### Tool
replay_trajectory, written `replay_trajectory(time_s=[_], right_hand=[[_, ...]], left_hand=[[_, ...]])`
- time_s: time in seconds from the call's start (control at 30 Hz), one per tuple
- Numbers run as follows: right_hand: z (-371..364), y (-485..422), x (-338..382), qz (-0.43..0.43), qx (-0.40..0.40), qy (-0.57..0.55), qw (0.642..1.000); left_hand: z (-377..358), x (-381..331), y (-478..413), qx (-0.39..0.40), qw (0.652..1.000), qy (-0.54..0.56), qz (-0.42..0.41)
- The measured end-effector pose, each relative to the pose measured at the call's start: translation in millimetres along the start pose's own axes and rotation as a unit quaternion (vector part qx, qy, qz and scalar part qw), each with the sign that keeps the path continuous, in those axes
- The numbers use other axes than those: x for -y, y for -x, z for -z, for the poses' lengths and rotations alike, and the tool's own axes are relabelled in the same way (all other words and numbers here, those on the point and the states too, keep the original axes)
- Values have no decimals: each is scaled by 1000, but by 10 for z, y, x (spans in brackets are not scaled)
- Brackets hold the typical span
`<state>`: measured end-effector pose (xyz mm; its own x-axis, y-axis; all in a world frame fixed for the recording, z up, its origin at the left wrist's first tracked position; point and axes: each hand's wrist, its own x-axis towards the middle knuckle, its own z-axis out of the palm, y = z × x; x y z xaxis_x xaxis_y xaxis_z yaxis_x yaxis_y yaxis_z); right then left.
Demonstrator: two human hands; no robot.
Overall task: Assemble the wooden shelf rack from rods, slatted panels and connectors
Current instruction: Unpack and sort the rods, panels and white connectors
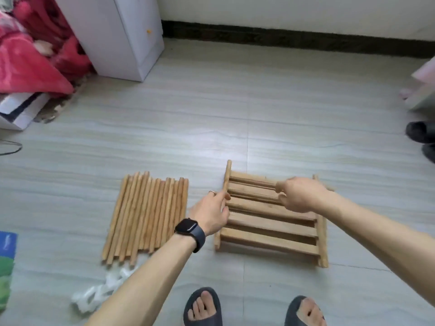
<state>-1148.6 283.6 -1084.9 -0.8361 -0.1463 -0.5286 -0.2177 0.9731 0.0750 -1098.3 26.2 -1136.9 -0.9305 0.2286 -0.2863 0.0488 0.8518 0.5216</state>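
A stack of slatted wooden panels (270, 227) lies on the floor in front of my feet. My left hand (211, 210), with a ring and a dark watch, grips the left end rail of the top panel, which tilts up at its far end. My right hand (299, 194) curls round the slats near the panel's far right. A row of several wooden rods (146, 215) lies side by side to the left of the panels. White plastic connectors (103, 290) sit in a heap below the rods, partly hidden by my left forearm.
A white cabinet (127, 36) stands at the back left beside red bedding (30, 55). Dark shoes (421, 137) sit at the right edge. My feet in dark slippers (202, 307) are at the bottom. A colourful bag (6, 267) lies at the left edge.
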Motion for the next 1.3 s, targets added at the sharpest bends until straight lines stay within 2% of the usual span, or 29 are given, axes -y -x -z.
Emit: replay_trajectory(time_s=[0.1, 0.23, 0.3, 0.37, 0.4, 0.5, 0.57, 0.7, 0.8, 0.9, 1.03, 1.17, 1.2, 1.3], right_hand=[[-312, -90, -475, -103, -54, -155, 981], [-913, -236, -769, -197, -130, -366, 900], [-1133, -310, -783, -230, -196, -432, 850], [-1312, -397, -773, -243, -225, -455, 827], [-1393, -443, -774, -239, -226, -444, 834], [-1540, -604, -833, -210, -221, -349, 886], [-1581, -686, -877, -201, -194, -299, 913], [-1592, -761, -910, -202, -157, -258, 931], [-1570, -742, -965, -194, -155, -281, 927], [-1580, -676, -998, -173, -184, -308, 917], [-1462, -529, -946, -143, -262, -435, 849], [-1186, -304, -791, -111, -279, -524, 797], [-1097, -238, -727, -99, -281, -525, 797], [-741, -72, -485, -42, -248, -490, 835]], left_hand=[[-101, -488, -473, 8, 998, -33, -47], [-469, -853, -955, 47, 993, -75, -75], [-706, -957, -1172, 68, 992, -86, -68], [-970, -1032, -1328, 89, 989, -103, -65], [-1099, -1064, -1399, 94, 988, -104, -68], [-1391, -1171, -1573, 77, 988, -100, -94], [-1530, -1260, -1653, 67, 986, -102, -111], [-1703, -1377, -1742, 43, 987, -101, -117], [-1696, -1372, -1845, 47, 994, -40, -94], [-1637, -1331, -1916, 63, 996, 3, -70], [-1463, -1259, -1839, 54, 995, 55, -63], [-1069, -1083, -1499, 8, 991, 115, -66], [-940, -989, -1366, -8, 989, 131, -64], [-541, -569, -904, -67, 980, 184, -23]])
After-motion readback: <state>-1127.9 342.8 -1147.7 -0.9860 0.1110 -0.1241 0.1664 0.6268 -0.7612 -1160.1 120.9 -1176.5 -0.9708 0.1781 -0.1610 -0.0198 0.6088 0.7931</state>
